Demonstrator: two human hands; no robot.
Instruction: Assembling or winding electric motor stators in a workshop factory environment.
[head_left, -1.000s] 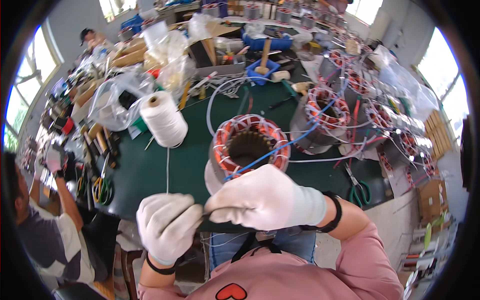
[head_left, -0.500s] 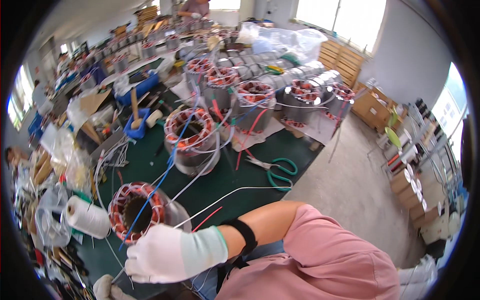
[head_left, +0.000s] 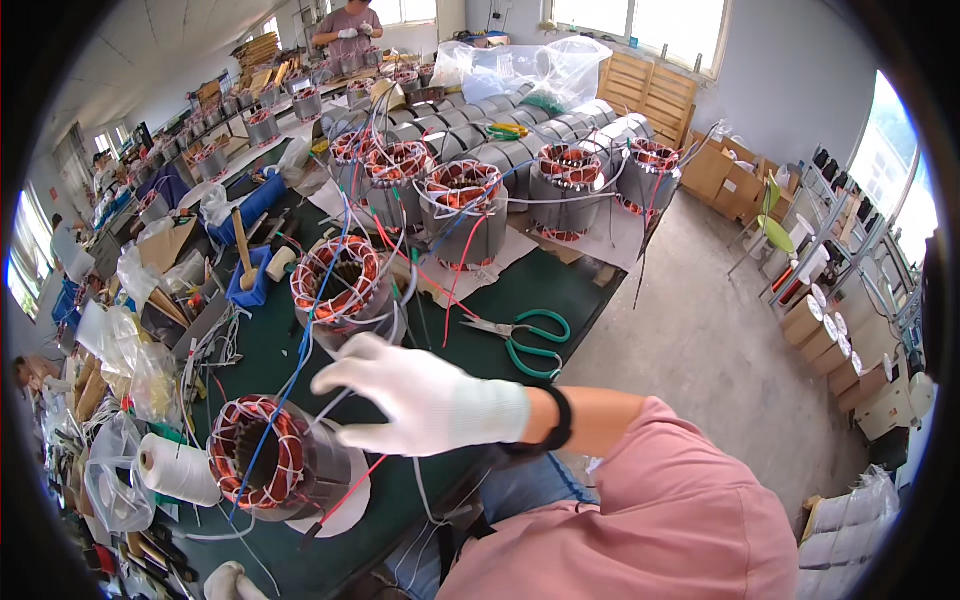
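My right hand (head_left: 415, 395), in a white glove, reaches over the bench with its thumb and fingers spread and nothing visibly gripped. It hovers just right of the near motor stator (head_left: 262, 450), a grey steel cylinder with red-brown windings laced in white cord. A second stator (head_left: 345, 290) stands just beyond my fingers. A blue wire (head_left: 292, 380) runs between the two stators, with white sleeved leads around them. At the bottom edge my gloved left hand (head_left: 233, 582) shows only in part; what its fingers do is hidden. A white thread cone (head_left: 178, 470) lies left of the near stator.
Green-handled scissors (head_left: 535, 345) lie near the bench's right edge. Several more stators (head_left: 465, 215) stand behind, before rows of steel cylinders (head_left: 510, 160). A mallet (head_left: 244, 260) rests in a blue bin (head_left: 250, 285). Bags and tools crowd the left. A person (head_left: 350, 35) works far back.
My right hand has lifted off the near stator and moved up and right, its fingers spreading. The white cord stretched toward the scissors is no longer there. The view has shifted slightly.
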